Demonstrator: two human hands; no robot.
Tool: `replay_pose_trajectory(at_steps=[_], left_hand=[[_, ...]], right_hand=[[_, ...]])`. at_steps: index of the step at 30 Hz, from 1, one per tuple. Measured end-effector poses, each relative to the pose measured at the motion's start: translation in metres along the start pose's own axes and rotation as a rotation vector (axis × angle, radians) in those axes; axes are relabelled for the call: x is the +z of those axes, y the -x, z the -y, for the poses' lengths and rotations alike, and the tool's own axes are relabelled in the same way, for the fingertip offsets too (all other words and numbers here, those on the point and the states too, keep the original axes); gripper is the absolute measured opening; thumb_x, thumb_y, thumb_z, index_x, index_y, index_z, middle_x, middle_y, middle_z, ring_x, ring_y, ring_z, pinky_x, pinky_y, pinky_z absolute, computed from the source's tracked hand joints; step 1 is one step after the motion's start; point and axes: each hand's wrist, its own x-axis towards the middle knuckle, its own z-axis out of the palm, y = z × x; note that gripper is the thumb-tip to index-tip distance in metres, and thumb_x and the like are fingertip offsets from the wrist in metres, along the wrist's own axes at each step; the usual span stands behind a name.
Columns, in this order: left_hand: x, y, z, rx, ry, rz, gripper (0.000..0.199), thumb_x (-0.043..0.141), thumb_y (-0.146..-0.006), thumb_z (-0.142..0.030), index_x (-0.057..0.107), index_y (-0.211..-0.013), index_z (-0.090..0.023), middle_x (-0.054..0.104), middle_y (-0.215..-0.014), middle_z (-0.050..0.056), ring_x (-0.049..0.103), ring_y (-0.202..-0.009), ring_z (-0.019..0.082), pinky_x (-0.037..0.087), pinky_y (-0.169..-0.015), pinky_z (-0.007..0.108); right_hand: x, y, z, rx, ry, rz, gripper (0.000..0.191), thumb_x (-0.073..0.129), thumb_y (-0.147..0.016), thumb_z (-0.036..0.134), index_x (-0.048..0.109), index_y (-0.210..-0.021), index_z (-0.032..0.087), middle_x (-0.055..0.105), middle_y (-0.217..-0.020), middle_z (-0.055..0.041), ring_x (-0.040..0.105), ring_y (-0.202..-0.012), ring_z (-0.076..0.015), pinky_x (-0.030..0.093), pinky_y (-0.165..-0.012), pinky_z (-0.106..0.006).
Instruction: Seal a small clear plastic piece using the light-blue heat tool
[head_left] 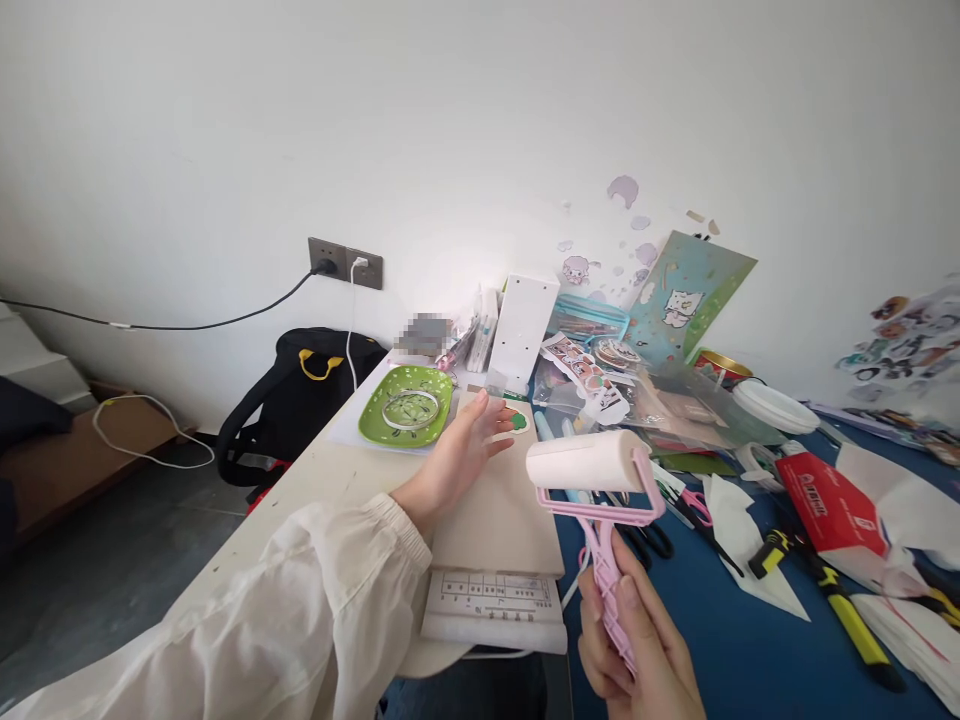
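Note:
My right hand point(637, 630) is wrapped round the pink handle of a lint roller point(592, 465), held up over the blue table with its white roll on top. My left hand point(465, 445) has its fingers stretched out, palm turned toward the right, above a beige board point(495, 520). By its fingertips is a small green and white sticker point(517, 421); whether the fingers touch it I cannot tell. Under the board's near end, printed paper point(495, 605) sticks out. To the left of this hand a green plate point(375, 400) carries a silvery ring point(411, 428).
Scissors point(652, 540), torn white paper point(750, 550), a red packet point(832, 515) and a yellow-black cutter point(855, 620) lie on the right. Stickers, bags and a white box point(525, 330) stand along the wall. A black backpack point(300, 400) sits beyond the table's left edge.

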Motion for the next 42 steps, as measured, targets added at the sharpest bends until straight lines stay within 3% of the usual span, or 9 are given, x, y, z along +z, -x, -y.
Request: replay_pose_trajectory(at_steps=[7,11,13,19,25,31,34,38,42], left_hand=[[-0.005,0.011,-0.005,0.346,-0.91,-0.106,0.051,0.079,-0.057,-0.051,0.066,-0.096,-0.021,0.055,-0.098,0.008,0.043,-0.112,0.037,0.019,-0.106,0.05],[-0.006,0.025,0.002,0.421,-1.506,-0.08,0.052,0.065,-0.071,-0.054,0.061,-0.105,-0.015,0.056,-0.102,0.015,0.047,-0.108,0.04,0.03,-0.097,0.055],[-0.005,0.032,0.006,0.382,-1.617,-0.086,0.053,0.062,-0.074,-0.051,0.059,-0.108,-0.011,0.055,-0.109,0.02,0.045,-0.111,0.042,0.03,-0.096,0.057],[0.001,0.043,-0.001,0.233,-1.218,-0.183,0.069,0.07,-0.061,-0.059,0.057,-0.111,-0.015,0.051,-0.125,0.02,0.028,-0.13,0.044,0.011,-0.109,0.06],[0.008,0.05,-0.024,-0.078,-0.773,-0.063,0.076,0.026,-0.083,-0.071,0.054,-0.121,-0.011,0.062,-0.12,0.021,0.059,-0.111,0.032,0.047,-0.094,0.047],[0.006,0.051,-0.031,-0.28,-0.593,-0.066,0.069,0.043,-0.079,-0.07,0.061,-0.104,-0.008,0.066,-0.112,0.024,0.067,-0.099,0.032,0.053,-0.088,0.043],[0.002,0.052,-0.04,-0.266,-0.673,-0.172,0.066,0.05,-0.074,-0.071,0.061,-0.096,-0.01,0.068,-0.107,0.024,0.068,-0.095,0.035,0.052,-0.086,0.048],[0.014,0.072,-0.057,-0.082,-0.807,-0.267,0.052,0.068,-0.065,-0.06,0.063,-0.094,-0.016,0.063,-0.121,0.018,0.044,-0.127,0.041,0.037,-0.103,0.053],[0.056,0.109,-0.056,0.084,-0.743,-0.173,0.062,0.043,-0.083,-0.064,0.052,-0.125,-0.021,0.053,-0.137,0.011,0.044,-0.13,0.031,0.035,-0.107,0.045]], right_hand=[[-0.032,0.004,0.026,-0.023,-0.224,0.15,0.035,0.073,-0.072,0.051,0.066,-0.099,0.03,0.048,-0.062,0.0047,0.016,-0.041,-0.0016,0.015,-0.041,-0.019],[-0.059,0.008,0.036,-0.037,-0.172,0.078,0.044,0.073,-0.068,0.057,0.066,-0.1,0.028,0.052,-0.066,0.0019,0.023,-0.042,-0.0026,0.023,-0.041,-0.02],[-0.073,0.008,0.037,-0.059,-0.164,0.056,0.047,0.073,-0.069,0.056,0.065,-0.107,0.03,0.054,-0.07,0.0008,0.025,-0.042,-0.0029,0.024,-0.04,-0.02],[-0.105,0.009,0.033,-0.034,-0.16,0.084,0.051,0.074,-0.067,0.057,0.065,-0.109,0.03,0.056,-0.07,-0.0004,0.029,-0.041,-0.0044,0.028,-0.039,-0.022],[-0.12,0.022,0.033,-0.03,-0.212,0.053,0.056,0.073,-0.07,0.054,0.059,-0.12,0.033,0.058,-0.071,-0.0002,0.03,-0.043,-0.0048,0.028,-0.04,-0.021],[-0.126,0.037,0.038,-0.059,-0.179,0.106,0.052,0.072,-0.071,0.055,0.063,-0.115,0.029,0.058,-0.07,-0.0007,0.028,-0.041,-0.0043,0.028,-0.039,-0.021],[-0.125,0.048,0.04,-0.048,-0.173,0.101,0.051,0.072,-0.07,0.056,0.066,-0.112,0.028,0.057,-0.065,-0.0002,0.028,-0.041,-0.004,0.029,-0.038,-0.021],[-0.124,0.056,0.038,-0.024,-0.175,0.097,0.049,0.075,-0.069,0.054,0.07,-0.11,0.028,0.063,-0.067,-0.0015,0.033,-0.039,-0.004,0.032,-0.038,-0.019],[-0.123,0.061,0.036,0.049,-0.03,0.166,0.048,0.077,-0.065,0.056,0.074,-0.104,0.028,0.071,-0.093,-0.0082,0.064,-0.068,-0.0173,0.044,-0.043,-0.02]])
